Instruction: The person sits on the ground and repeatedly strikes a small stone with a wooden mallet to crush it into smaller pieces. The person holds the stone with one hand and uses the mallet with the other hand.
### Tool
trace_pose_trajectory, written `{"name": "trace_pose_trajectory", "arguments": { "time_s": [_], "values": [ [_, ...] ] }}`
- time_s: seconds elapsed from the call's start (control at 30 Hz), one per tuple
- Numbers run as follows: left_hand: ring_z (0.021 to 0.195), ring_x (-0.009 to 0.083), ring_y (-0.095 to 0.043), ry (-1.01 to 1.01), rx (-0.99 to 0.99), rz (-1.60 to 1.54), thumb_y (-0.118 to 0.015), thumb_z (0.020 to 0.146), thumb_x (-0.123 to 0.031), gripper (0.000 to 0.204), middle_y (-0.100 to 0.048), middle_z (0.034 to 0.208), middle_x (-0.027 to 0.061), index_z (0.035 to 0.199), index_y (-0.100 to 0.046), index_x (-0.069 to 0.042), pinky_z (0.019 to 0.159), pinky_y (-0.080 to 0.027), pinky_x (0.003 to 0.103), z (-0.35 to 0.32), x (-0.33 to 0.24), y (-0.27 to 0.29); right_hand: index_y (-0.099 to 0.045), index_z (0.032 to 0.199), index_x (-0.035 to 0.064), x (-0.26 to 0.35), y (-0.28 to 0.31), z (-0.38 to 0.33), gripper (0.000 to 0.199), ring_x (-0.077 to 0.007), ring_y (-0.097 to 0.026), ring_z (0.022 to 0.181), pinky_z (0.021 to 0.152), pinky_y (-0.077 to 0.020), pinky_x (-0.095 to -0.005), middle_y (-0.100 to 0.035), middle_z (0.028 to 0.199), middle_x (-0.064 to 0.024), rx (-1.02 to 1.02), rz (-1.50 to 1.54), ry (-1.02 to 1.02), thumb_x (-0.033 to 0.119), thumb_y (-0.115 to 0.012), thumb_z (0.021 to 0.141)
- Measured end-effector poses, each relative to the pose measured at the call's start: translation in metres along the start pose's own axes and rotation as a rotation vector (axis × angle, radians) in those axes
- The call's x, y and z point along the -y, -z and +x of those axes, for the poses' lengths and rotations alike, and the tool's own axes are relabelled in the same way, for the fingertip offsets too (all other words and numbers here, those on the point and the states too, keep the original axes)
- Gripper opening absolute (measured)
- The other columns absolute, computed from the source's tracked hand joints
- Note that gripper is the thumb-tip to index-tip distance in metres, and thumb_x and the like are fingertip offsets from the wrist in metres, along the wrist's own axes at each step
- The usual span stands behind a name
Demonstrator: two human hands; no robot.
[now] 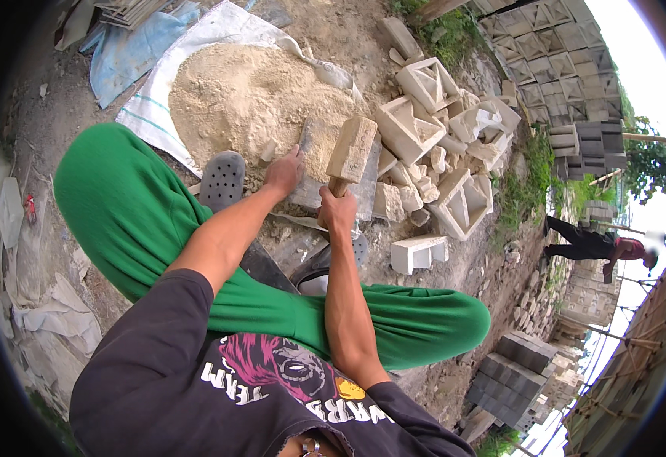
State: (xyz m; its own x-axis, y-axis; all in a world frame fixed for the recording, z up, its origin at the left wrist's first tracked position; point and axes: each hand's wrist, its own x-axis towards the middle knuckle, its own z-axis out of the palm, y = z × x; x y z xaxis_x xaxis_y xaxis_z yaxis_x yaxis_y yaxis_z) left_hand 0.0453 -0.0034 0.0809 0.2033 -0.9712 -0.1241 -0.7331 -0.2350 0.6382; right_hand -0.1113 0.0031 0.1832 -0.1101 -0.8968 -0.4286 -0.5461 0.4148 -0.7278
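My right hand [337, 210] is wrapped round the handle of a wooden mallet [354, 146], whose pale block head stands over a flat grey slab [365, 199]. At the slab's left edge, my left hand [284, 172] has its fingers curled. What they hold there, if anything, I cannot make out. A small pale chunk [270, 149] lies just beyond that hand. Past both hands, a heap of sandy crushed material [249, 95] covers a white woven sheet [155, 108]. My shoes [222, 180] rest close to the slab, between my bent knees in green trousers.
Broken pale hollow blocks [413, 129] and rubble are piled right of the slab, with a white block [418, 254] nearer. A blue sheet [127, 57] lies far left. Grey blocks [510, 377] are stacked at right, where another person [592, 244] walks.
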Motion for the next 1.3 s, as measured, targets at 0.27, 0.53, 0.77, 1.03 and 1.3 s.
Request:
{"name": "trace_pose_trajectory", "arguments": {
  "time_s": [0.27,0.53,0.77,1.03,1.3],
  "values": [
    [0.12,0.0355,-0.06,0.003,-0.051,-0.034,-0.047,0.1,-0.017,0.043,-0.047,0.152,0.0124,0.141,-0.052,-0.006,0.099,-0.051,0.044,-0.011,-0.011,-0.003,-0.071,0.084,-0.0069,-0.035,-0.001,0.03,0.046,-0.0299,-0.072,0.064,0.063,-0.0566,-0.04,-0.07,0.07,-0.0198,0.126,-0.298,-0.06,0.037,-0.072,0.072],
    [0.128,0.0356,-0.054,-0.095,-0.128,-0.075,-0.052,0.099,-0.019,0.04,-0.054,0.143,0.0182,0.134,-0.058,0.0,0.107,-0.045,0.042,-0.012,0.01,-0.014,-0.071,0.09,-0.0067,-0.021,-0.008,0.0,0.047,-0.0354,-0.072,0.077,0.073,-0.0558,-0.0436,-0.069,0.075,-0.0237,0.049,-0.256,-0.005,0.037,-0.071,0.073],
    [0.127,0.0332,-0.055,-0.126,-0.143,-0.014,-0.053,0.099,-0.019,0.038,-0.055,0.142,0.0144,0.131,-0.061,-0.001,0.104,-0.047,0.042,-0.019,0.008,-0.008,-0.072,0.092,-0.0074,-0.019,0.001,0.008,0.048,-0.035,-0.073,0.081,0.074,-0.0566,-0.0437,-0.07,0.079,-0.0251,0.1,-0.245,-0.071,0.037,-0.072,0.072],
    [0.127,0.0328,-0.054,-0.126,-0.176,0.008,-0.051,0.099,-0.017,0.035,-0.058,0.138,0.014,0.128,-0.061,-0.002,0.104,-0.047,0.041,-0.021,0.011,-0.008,-0.072,0.088,-0.0088,-0.022,-0.016,0.007,0.047,-0.0353,-0.073,0.081,0.075,-0.0569,-0.0434,-0.071,0.079,-0.0256,0.112,-0.417,0.0,0.035,-0.071,0.072],
    [0.122,0.0339,-0.057,-0.168,-0.224,-0.015,-0.053,0.097,-0.014,0.03,-0.059,0.134,0.0153,0.121,-0.064,-0.001,0.102,-0.048,0.042,-0.028,0.023,-0.007,-0.069,0.08,-0.0104,0.012,-0.007,-0.006,0.046,-0.0386,-0.073,0.079,0.072,-0.0567,-0.0452,-0.07,0.077,-0.027,0.087,-0.23,0.102,0.035,-0.071,0.074]
  ]
}}
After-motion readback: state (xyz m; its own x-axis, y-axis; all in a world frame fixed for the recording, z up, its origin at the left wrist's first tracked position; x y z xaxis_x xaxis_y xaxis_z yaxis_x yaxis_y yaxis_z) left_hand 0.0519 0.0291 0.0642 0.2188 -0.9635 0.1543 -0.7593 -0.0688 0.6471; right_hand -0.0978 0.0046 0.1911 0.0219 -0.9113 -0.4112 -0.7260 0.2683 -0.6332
